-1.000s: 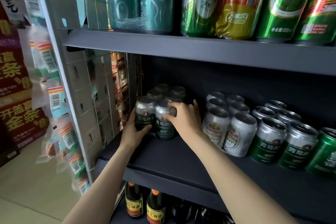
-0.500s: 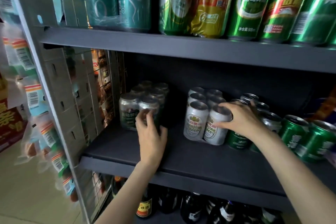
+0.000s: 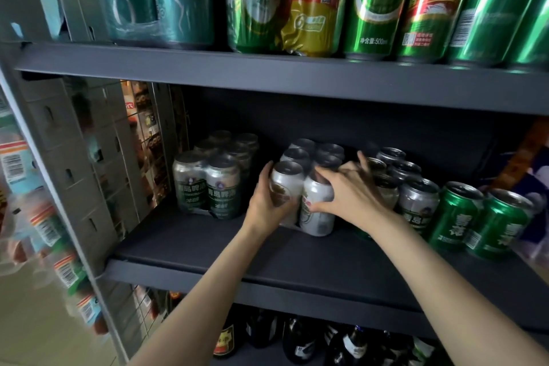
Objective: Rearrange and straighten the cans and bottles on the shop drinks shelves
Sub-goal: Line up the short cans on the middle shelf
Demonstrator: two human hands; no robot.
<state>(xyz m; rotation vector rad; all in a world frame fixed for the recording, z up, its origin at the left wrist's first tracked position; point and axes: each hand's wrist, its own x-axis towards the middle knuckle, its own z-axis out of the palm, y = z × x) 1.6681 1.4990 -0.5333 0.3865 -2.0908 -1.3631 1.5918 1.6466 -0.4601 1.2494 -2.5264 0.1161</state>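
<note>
On the dark middle shelf (image 3: 267,258) a shrink-wrapped pack of white cans (image 3: 300,166) stands in the centre. My left hand (image 3: 266,202) clasps the left front can of that pack from the side. My right hand (image 3: 347,193) lies over the right front can, fingers spread across its top and side. A pack of dark green-labelled cans (image 3: 208,184) stands apart at the left end of the shelf. To the right stand silver and green cans (image 3: 419,202) and two bright green cans (image 3: 481,220).
Tall green, teal and yellow cans (image 3: 374,0) fill the shelf above. Dark bottles (image 3: 228,339) stand on the shelf below. A perforated metal side panel (image 3: 89,163) closes the left end, with packaged goods (image 3: 44,226) hanging outside it.
My left hand left the dark green pack and moved right onto the white pack. My right hand shifted left from the neighbouring cans onto the same pack.
</note>
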